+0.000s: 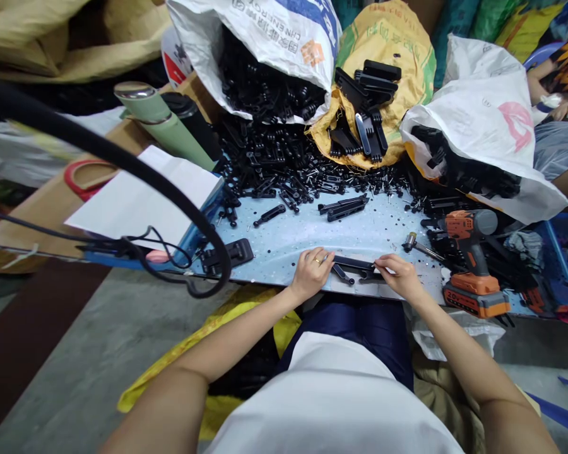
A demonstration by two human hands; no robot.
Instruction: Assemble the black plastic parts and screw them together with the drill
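A long black plastic bar (pixel 354 263) lies crosswise at the front edge of the light blue work table (pixel 284 236). My left hand (pixel 311 273), a ring on one finger, is closed on the bar's left end. At the right end, my right hand (pixel 398 275) pinches the bar between thumb and fingers. A short black arm piece (pixel 343 274) angles down just below the bar, close to my left hand; whether it is joined to the bar I cannot tell. Farther back lie a black folded bracket (pixel 344 207) and a small black link (pixel 269 215).
An orange cordless drill (pixel 473 258) and a small hammer (pixel 421 244) are on the right. Open sacks of black parts, one white (pixel 274 38) and one yellow (pixel 392 38), stand behind loose parts and screws. A black cable (pixel 170 183) arches across the left, near a green flask (pixel 163 123).
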